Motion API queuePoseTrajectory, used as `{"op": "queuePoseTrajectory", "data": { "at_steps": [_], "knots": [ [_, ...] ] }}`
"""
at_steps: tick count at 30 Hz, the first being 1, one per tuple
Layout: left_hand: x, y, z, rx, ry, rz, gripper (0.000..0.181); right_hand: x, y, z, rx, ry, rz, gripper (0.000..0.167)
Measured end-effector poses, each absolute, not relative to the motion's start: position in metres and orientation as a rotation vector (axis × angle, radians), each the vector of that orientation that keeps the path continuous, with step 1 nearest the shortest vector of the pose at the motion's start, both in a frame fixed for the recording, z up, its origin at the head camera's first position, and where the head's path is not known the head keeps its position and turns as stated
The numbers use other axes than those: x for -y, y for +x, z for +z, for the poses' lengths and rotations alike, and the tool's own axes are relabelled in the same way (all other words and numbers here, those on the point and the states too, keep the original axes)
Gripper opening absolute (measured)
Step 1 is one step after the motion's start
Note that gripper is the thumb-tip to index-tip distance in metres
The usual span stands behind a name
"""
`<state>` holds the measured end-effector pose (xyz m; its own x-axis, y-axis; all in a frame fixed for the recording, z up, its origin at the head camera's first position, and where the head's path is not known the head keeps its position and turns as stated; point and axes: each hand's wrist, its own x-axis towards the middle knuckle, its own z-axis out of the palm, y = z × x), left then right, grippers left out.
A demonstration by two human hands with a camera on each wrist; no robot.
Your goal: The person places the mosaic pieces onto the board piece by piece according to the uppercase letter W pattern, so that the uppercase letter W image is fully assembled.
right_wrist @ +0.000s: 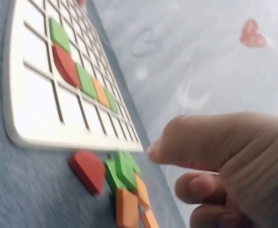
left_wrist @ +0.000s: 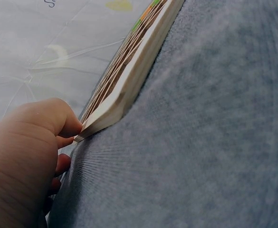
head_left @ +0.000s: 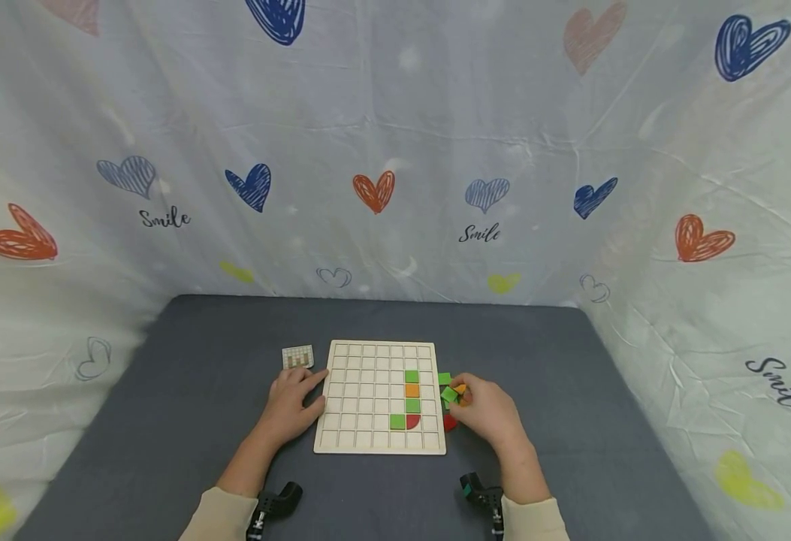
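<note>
Left hand on the board's edge, right hand over loose pieces.
At lower centre of the head view, the left hand touches the left edge of the gridded board, fingers spread, not clamped. The right hand hovers off its right edge, thumb and fingers apart; in the right wrist view, green pieces, orange pieces and a red piece lie lower left of its fingertips.

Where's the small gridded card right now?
In the head view, the small gridded card lies left of the board, just beyond the left hand.
</note>
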<state>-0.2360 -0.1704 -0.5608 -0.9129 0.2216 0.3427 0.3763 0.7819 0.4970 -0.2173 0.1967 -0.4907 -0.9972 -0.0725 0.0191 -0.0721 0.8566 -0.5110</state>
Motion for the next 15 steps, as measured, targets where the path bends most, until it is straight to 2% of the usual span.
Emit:
{"op": "queuePoseTrajectory", "data": {
  "at_steps": [15],
  "knots": [
    [0.172, -0.237, -0.564, 2.686, -0.485, -0.837, 0.047, -0.224, -0.221, -0.499, -2.914, 0.058, -0.703, 0.020]
  ]
}}
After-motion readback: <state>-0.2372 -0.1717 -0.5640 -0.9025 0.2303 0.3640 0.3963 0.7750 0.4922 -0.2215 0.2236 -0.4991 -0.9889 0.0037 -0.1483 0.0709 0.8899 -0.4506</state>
